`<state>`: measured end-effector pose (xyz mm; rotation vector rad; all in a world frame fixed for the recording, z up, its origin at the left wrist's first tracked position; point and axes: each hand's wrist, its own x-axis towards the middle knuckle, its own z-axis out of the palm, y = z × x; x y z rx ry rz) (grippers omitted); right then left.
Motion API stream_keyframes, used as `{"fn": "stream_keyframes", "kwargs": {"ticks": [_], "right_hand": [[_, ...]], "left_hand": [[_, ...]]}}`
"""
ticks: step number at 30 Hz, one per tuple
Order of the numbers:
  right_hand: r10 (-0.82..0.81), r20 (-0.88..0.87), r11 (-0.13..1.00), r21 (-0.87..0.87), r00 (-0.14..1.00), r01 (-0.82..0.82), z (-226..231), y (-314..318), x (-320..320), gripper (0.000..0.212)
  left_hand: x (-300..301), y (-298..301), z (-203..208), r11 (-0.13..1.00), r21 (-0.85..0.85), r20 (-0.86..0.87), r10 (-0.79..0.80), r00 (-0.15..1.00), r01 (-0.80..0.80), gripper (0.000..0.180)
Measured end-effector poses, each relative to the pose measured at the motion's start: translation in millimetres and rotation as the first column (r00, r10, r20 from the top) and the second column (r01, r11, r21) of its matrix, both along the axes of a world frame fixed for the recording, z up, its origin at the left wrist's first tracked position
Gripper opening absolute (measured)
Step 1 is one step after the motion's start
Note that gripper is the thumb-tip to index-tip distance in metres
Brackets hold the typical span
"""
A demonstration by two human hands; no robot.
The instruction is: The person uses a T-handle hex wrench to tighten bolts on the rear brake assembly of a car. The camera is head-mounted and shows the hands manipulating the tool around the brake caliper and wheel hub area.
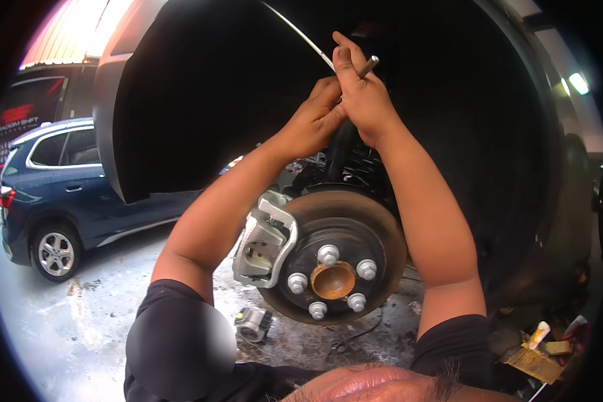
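Note:
Both my arms reach up into the dark wheel well, above a brake disc [375,234] and its silver caliper [264,248]. My right hand [368,100] is closed around a metal bar, whose short round end [370,65] pokes out beside the thumb. Pressed against its palm side, my left hand [315,120] has its fingers curled in; what they grip is hidden. A long thin silver rod [298,32] runs from the hands to the upper left. I cannot tell whether rod and bar are one piece. Below the hands stands a dark strut [340,151].
Several lug nuts [328,254] sit around the rusty hub centre [333,280]. On the stained floor lies a grey metal part [253,324]. A blue car [80,181] is parked at left. Yellow items [536,362] lie at lower right. The fender edge [117,134] borders the left side.

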<state>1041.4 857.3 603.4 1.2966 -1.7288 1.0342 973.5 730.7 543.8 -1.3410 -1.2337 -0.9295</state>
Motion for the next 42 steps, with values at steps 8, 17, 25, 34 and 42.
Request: {"fn": "stream_keyframes", "kwargs": {"ticks": [8,17,25,34,42], "right_hand": [[-0.367,-0.759,0.927,-0.348,0.538,0.142,-23.1,6.1,10.1,0.090],[-0.314,-0.886,0.568,-0.464,-0.343,0.680,-20.4,18.4,22.2,0.033],[-0.351,-0.767,0.685,-0.601,-0.536,0.412,10.7,15.3,-2.2,0.029],[-0.417,-0.726,0.662,-0.655,-0.548,0.364,11.2,15.0,-31.6,0.029],[-0.323,-0.776,0.935,-0.174,0.542,0.309,-9.8,1.1,-22.2,0.042]], "left_hand": [[16.9,-3.4,7.4,0.989,0.095,0.148,0.100,0.984,-0.115,0.028],[21.6,-19.4,30.6,0.998,0.013,0.126,0.054,0.991,-0.056,0.035],[9.4,-29.1,30.5,0.977,-0.127,0.267,-0.133,0.954,0.171,0.039],[37.7,-64.8,64.0,0.825,0.229,0.390,-0.564,0.728,0.516,0.047],[48.8,-58.6,79.9,0.868,0.350,0.384,-0.476,0.792,0.352,0.038]]}}
